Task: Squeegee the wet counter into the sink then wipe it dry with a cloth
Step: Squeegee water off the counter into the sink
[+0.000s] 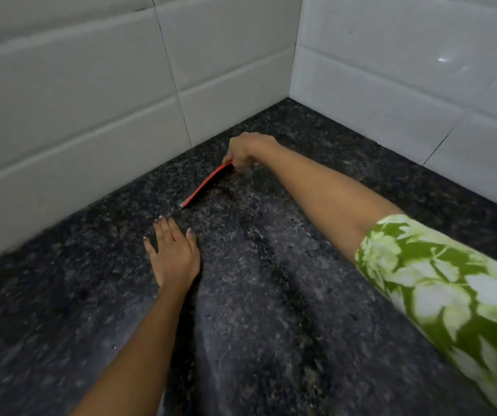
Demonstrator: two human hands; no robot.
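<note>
A red squeegee [205,185] lies with its blade on the dark speckled granite counter [271,295], near the back wall. My right hand [245,151] is shut on its far end, the arm reaching in from the right in a green floral sleeve. Dark wet streaks run along the counter below the blade. My left hand [173,252] rests flat on the counter, fingers spread, just in front of the squeegee's near tip. Neither sink nor cloth is in view.
White tiled walls [91,100] meet in a corner [293,85] behind the counter, closing it off at the back and on the right.
</note>
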